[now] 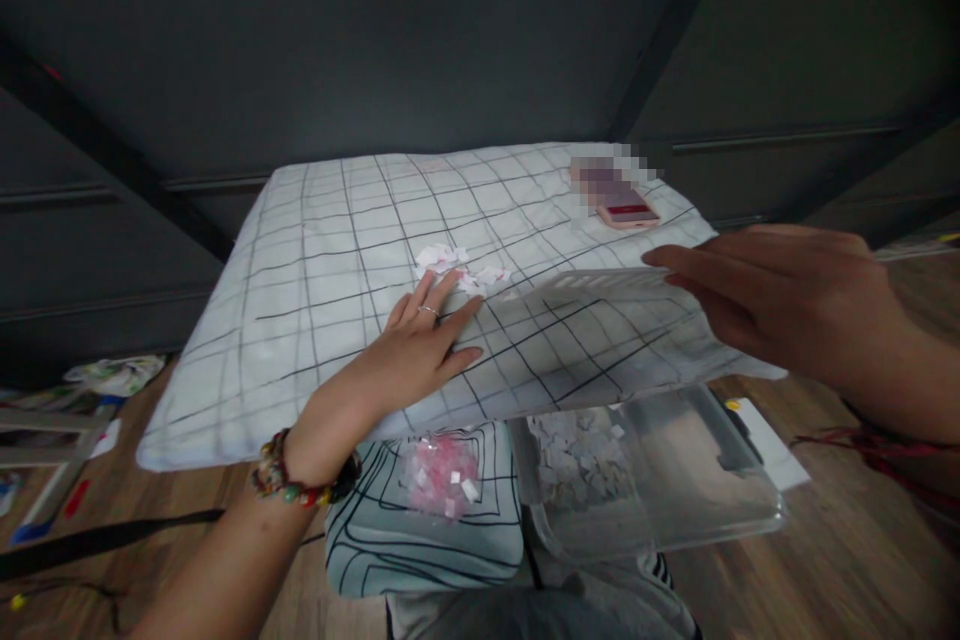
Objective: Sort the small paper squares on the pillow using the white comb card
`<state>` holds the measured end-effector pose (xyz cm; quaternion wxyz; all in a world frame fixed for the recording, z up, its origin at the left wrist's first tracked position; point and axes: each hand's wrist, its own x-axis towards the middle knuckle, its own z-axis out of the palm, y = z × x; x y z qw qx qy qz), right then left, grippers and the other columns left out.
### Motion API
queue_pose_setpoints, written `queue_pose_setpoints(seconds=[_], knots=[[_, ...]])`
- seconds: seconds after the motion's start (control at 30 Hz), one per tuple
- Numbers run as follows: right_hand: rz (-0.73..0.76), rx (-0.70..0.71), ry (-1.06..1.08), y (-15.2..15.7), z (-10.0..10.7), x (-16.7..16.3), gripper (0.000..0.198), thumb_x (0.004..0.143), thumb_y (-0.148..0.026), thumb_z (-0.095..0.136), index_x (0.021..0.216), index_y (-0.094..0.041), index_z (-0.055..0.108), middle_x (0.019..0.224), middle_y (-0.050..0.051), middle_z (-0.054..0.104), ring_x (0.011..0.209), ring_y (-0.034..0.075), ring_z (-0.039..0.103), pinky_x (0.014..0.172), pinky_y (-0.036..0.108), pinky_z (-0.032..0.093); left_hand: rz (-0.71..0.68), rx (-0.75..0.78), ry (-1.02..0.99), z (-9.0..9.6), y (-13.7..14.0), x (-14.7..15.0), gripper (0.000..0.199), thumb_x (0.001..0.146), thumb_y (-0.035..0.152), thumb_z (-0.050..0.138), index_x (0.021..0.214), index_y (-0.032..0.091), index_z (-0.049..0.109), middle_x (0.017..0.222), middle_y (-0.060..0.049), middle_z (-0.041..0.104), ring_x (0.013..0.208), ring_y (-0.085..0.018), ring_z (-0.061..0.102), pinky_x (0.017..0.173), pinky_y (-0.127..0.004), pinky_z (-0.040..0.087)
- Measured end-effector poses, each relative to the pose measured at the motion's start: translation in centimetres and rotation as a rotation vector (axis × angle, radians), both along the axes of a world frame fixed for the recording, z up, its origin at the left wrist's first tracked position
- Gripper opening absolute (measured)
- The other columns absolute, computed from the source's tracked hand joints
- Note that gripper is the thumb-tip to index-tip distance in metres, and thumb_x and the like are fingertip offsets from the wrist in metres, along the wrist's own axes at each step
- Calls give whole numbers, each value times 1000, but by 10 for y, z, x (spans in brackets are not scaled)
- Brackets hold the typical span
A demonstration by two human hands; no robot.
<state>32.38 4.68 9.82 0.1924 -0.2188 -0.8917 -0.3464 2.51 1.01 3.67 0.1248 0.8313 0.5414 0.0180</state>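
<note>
My left hand lies with its fingers spread on a white checked cloth. Its fingertips touch a small heap of white paper pieces with faint pink marks. On the right, my right hand is closed in a pinch on the edge of a thin white sheet. Pale, slot-like marks run along this sheet, which is tilted over the cloth and seen nearly edge-on; its exact kind is unclear.
A phone lies at the cloth's back right. Below the front edge are a patterned cushion bearing a clear bag of pink and white bits, and a clear plastic box with many small pale pieces. A dark panel stands behind.
</note>
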Motion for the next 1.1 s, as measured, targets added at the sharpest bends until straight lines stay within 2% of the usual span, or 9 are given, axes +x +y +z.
queue_pose_setpoints(seconds=[0.23, 0.5, 0.67, 0.83, 1.0, 1.1], knots=[[-88, 36, -10, 6, -3, 6, 20, 88, -18, 45, 101, -15, 60, 71, 1, 65, 60, 12, 56, 55, 25, 38, 26, -32, 15, 1, 0, 1, 57, 91, 45, 38, 142, 21, 28, 155, -11, 2, 139, -33, -4, 110, -51, 14], [-16, 23, 26, 3, -5, -9, 17, 85, -14, 48, 99, -15, 58, 67, 0, 63, 57, 11, 53, 54, 24, 38, 38, -33, 11, 0, -2, 1, 58, 91, 47, 35, 142, 19, 27, 155, -13, 3, 139, -33, -3, 111, -51, 13], [103, -41, 48, 2, -7, -14, 17, 84, -11, 51, 100, -13, 56, 69, 2, 63, 59, 13, 54, 56, 25, 42, 66, -49, 20, -2, -8, -5, 70, 88, 56, 35, 144, 16, 21, 155, -13, 2, 139, -33, -4, 112, -49, 11], [69, 6, 29, 3, -10, -15, 22, 81, -7, 49, 100, -15, 56, 66, 0, 61, 55, 14, 49, 51, 26, 39, 80, -68, 52, 0, -14, -9, 79, 86, 60, 36, 145, 12, 14, 154, -16, 1, 139, -33, -5, 111, -50, 13], [112, -92, 45, 1, -11, -13, 22, 82, -7, 49, 102, -14, 55, 71, 3, 62, 62, 14, 52, 57, 27, 42, 93, -43, 65, -1, -16, -12, 81, 86, 61, 35, 145, 11, 13, 154, -17, 2, 139, -34, -4, 111, -51, 14], [88, -39, 23, -1, -10, -12, 25, 81, -6, 48, 103, -15, 54, 69, 1, 61, 59, 14, 51, 55, 27, 41, 100, -55, 89, -1, -17, -13, 82, 86, 60, 35, 145, 10, 10, 154, -18, 1, 139, -33, -6, 111, -49, 13]])
